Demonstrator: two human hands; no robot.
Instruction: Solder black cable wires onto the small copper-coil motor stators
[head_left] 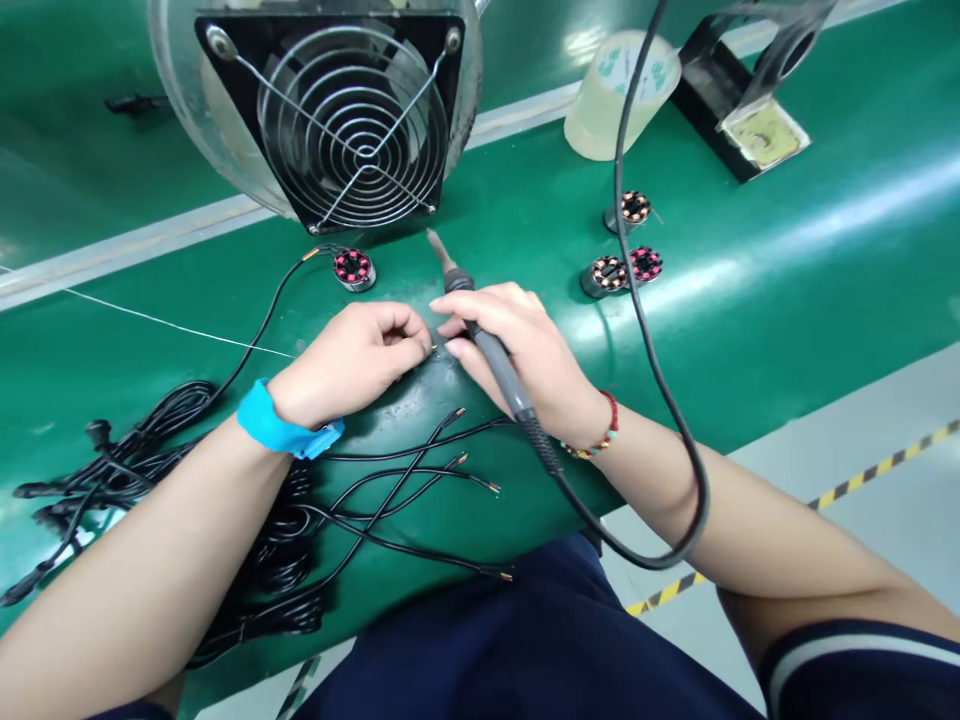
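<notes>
My right hand (517, 345) is closed around the grip of a soldering iron (495, 362), whose metal tip points up and left toward the fan. Close beside it, my left hand (367, 350) pinches something too small to make out, with a tiny yellowish end showing at the fingertips. A thin pale wire (176, 325) runs from the left to my left wrist. Just above my left hand stands a small round coil part (354, 268) with pink windings, joined to a black cable (274, 305). Black cables with bared colored ends (420, 470) lie below both hands.
A fan with a wire guard (365, 150) stands at the back. Several coil parts (604, 274) are at the right, near a tape roll (619, 100) and an iron stand (750, 130). The iron's cord (660, 370) loops over my right forearm. Bundled black cables (172, 410) lie left.
</notes>
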